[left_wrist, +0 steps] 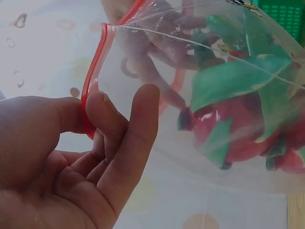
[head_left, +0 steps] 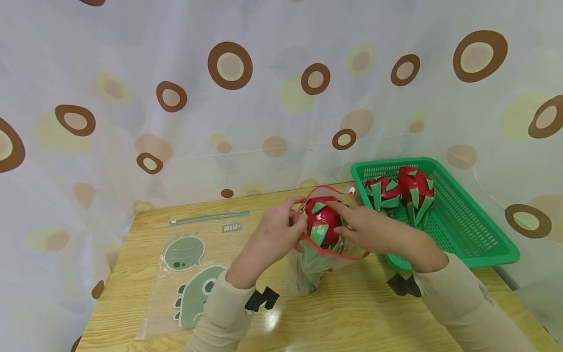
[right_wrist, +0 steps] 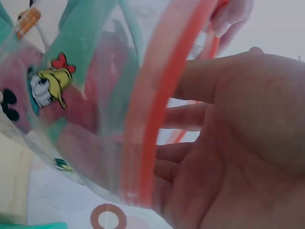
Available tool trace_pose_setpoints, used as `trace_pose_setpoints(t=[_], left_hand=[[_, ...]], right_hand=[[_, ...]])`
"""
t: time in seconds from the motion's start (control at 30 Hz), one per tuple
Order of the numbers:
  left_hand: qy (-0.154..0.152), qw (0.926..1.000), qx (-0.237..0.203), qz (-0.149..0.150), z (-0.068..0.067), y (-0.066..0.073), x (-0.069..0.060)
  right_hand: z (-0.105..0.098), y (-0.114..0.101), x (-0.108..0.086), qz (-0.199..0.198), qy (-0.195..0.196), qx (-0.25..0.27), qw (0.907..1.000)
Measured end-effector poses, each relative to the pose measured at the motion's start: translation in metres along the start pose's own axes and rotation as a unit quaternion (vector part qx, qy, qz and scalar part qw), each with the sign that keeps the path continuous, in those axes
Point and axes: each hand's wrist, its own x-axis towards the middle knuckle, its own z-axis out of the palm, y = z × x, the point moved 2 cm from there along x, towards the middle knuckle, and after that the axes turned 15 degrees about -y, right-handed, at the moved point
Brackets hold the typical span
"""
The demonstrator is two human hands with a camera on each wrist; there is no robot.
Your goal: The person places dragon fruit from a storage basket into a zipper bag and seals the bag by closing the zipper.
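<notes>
Left hand (head_left: 278, 227) pinching red rim (left_wrist: 96, 67) of clear bag (head_left: 303, 281). Right hand (head_left: 367, 227) in at its mouth, fingers slightly spread, touching a red-and-green dragon fruit (head_left: 326, 217) inside; bag just left of green basket (head_left: 455, 237) holding similar fruits (head_left: 415, 186)

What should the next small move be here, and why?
Probably the right hand should ease the dragon fruit deeper into the clear bag: that hand reaches inside the red rim, the fruit sits near the opening, and the left hand pinches the rim.
</notes>
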Motion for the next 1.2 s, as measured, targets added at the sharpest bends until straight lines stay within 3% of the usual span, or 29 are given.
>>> trace_pose_setpoints(t=[0.13,0.2,0.3,0.4,0.47,0.53,0.6,0.7,0.77,1.03,1.2], left_hand=[[0.018,0.9994,0.030,0.006,-0.005,-0.003,-0.001],[0.023,0.9990,0.036,0.010,-0.007,-0.005,-0.002],[0.025,0.9985,0.045,0.017,-0.010,-0.006,-0.003],[0.020,0.9984,0.049,0.021,-0.012,-0.007,-0.003],[0.018,0.9982,0.053,0.022,-0.013,-0.006,-0.004],[0.017,0.9981,0.056,0.020,-0.014,-0.007,-0.004],[0.016,0.9979,0.061,0.016,-0.015,-0.007,-0.005],[0.015,0.9975,0.069,0.012,-0.016,-0.009,-0.006],[0.010,0.9976,0.068,0.010,-0.016,-0.011,-0.006],[-0.007,0.9986,0.051,0.006,-0.013,-0.011,-0.007],[-0.024,0.9983,0.053,0.001,-0.011,-0.012,-0.010]], right_hand=[[-0.004,-0.004,-0.006,0.001,0.010,-0.004,0.9999],[-0.008,-0.005,-0.009,-0.004,0.034,-0.005,0.9994],[-0.017,-0.004,-0.012,-0.010,0.113,-0.009,0.9935],[-0.027,0.002,-0.014,-0.002,0.219,-0.023,0.9756],[-0.031,0.009,-0.013,0.011,0.255,-0.035,0.9663],[-0.032,0.017,-0.011,0.022,0.256,-0.043,0.9655],[-0.031,0.026,-0.006,0.025,0.228,-0.043,0.9723],[-0.026,0.040,0.003,0.004,0.195,-0.029,0.9803],[-0.023,0.046,0.009,-0.016,0.197,-0.026,0.9798],[-0.018,0.049,0.026,-0.028,0.250,-0.079,0.9645],[-0.018,0.047,0.028,-0.024,0.294,-0.120,0.9479]])
